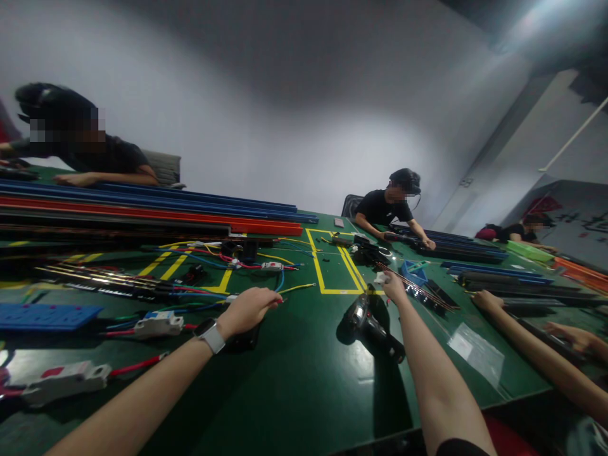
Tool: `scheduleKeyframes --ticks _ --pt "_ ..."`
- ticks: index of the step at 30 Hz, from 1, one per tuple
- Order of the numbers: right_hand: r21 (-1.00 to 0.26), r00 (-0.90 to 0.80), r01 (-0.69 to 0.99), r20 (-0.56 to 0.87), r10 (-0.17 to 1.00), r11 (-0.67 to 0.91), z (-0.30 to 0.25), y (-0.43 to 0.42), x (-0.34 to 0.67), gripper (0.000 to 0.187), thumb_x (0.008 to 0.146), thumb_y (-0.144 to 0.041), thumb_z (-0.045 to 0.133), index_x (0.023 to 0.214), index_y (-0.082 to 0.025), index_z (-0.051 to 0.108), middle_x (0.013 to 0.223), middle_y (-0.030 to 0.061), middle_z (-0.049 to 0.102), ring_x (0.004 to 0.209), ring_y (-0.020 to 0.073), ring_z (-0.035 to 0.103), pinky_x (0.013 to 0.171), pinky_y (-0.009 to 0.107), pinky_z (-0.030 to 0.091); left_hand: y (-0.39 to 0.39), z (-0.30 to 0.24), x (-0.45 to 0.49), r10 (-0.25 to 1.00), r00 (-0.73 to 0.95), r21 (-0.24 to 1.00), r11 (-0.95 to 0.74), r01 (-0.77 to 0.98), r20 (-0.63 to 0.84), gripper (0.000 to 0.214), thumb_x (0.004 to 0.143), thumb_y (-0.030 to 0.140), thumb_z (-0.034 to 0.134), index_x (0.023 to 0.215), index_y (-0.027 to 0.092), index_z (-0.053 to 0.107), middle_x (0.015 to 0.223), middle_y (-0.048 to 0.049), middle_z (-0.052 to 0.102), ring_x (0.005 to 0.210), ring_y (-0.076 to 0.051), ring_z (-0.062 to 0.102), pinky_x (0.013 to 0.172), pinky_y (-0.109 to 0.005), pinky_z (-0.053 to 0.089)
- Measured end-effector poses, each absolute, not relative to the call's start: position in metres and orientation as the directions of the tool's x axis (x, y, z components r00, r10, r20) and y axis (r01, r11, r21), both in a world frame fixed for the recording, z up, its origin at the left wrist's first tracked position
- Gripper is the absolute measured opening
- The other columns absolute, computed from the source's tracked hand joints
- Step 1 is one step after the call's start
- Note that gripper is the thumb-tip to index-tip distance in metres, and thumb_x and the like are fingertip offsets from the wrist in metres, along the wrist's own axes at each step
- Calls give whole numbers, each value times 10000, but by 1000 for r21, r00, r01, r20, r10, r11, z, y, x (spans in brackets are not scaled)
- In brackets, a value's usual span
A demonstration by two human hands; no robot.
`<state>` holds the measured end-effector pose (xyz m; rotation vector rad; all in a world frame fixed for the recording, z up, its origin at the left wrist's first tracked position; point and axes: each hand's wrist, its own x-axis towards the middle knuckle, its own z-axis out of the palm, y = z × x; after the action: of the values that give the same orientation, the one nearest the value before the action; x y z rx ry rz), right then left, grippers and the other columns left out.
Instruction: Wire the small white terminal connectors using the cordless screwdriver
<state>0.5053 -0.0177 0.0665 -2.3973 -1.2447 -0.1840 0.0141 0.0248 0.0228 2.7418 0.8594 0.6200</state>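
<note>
My left hand (249, 309), with a watch on its wrist, is closed in a pinch above the green table (304, 386). A short red wire end (284, 300) shows at its fingertips. Behind it runs a white circuit breaker (159, 324) with red wires on both sides. Further off, a yellow wire (299, 289) ends in a metal lug. My right hand (394, 286) is closed on a small white piece (380, 277) whose kind I cannot make out. Just in front of that hand, a black cordless drill (370, 326) lies on the table.
Blue and red rails (266, 227) lie across the back left. At the left are a blue socket strip (47, 316) and another breaker (69, 382). A blue bin (414, 272) and a plastic bag (477, 351) lie right. A co-worker's hand (488, 301) reaches in; others sit opposite.
</note>
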Motion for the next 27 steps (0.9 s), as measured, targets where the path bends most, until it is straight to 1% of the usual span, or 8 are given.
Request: scheduleKeyframes --ticks 3,7,8,10,12,14,17,27 --pt "-290 498 864 356 791 -413 85 -25 496 403 873 -257 705 1269 -215 642 1078 92 671 1001 221 640 843 297 498 22 23 14 582 738 308 -811 497 342 291 986 294 443 1155 268 678 1085 -48 708 973 -202 635 880 -357 467" --pt "-247 377 923 411 830 -296 103 -33 451 391 882 -504 649 1224 -315 677 1080 56 650 970 231 631 768 293 459 20 25 14 571 743 303 -819 487 350 284 981 312 463 1157 274 683 1104 -41 706 980 -198 631 899 -355 462" --pt "-231 340 937 428 837 -262 105 -37 432 384 897 -552 605 1181 -310 698 1097 59 635 958 227 625 762 292 451 20 25 14 571 742 303 -819 487 351 285 982 320 463 1159 275 683 1110 -39 707 983 -198 632 904 -355 461" --pt "-161 149 983 446 883 -85 105 -45 388 390 925 -571 552 1081 -257 724 1157 83 600 969 218 614 773 285 446 19 26 14 576 737 303 -816 493 353 290 986 337 459 1154 273 686 1107 -40 711 987 -199 635 911 -354 456" --pt "-120 -62 987 346 936 110 99 -53 342 342 967 -511 517 1051 -236 702 1236 82 582 981 192 617 815 267 441 19 27 13 579 733 301 -814 497 356 296 990 349 452 1144 271 692 1095 -42 716 988 -200 638 916 -351 451" --pt "-77 -190 976 157 969 204 90 -58 301 285 1002 -435 482 1133 -243 648 1155 66 636 932 184 633 783 260 436 18 28 13 578 737 302 -814 496 350 298 991 356 447 1135 274 695 1081 -41 718 981 -199 641 910 -343 449" --pt "-48 -224 972 93 970 229 77 -60 260 193 984 -354 528 1097 -244 639 1053 47 679 924 196 643 761 256 428 17 28 13 581 739 304 -812 499 341 298 992 362 443 1127 273 693 1059 -41 719 973 -200 642 897 -334 444" --pt "60 -243 969 92 966 239 82 -54 228 213 984 -257 491 1154 -252 620 1147 71 640 1010 214 625 816 277 434 21 24 11 576 750 282 -816 504 325 306 992 364 433 1134 293 694 1065 -42 725 972 -206 642 887 -322 432"
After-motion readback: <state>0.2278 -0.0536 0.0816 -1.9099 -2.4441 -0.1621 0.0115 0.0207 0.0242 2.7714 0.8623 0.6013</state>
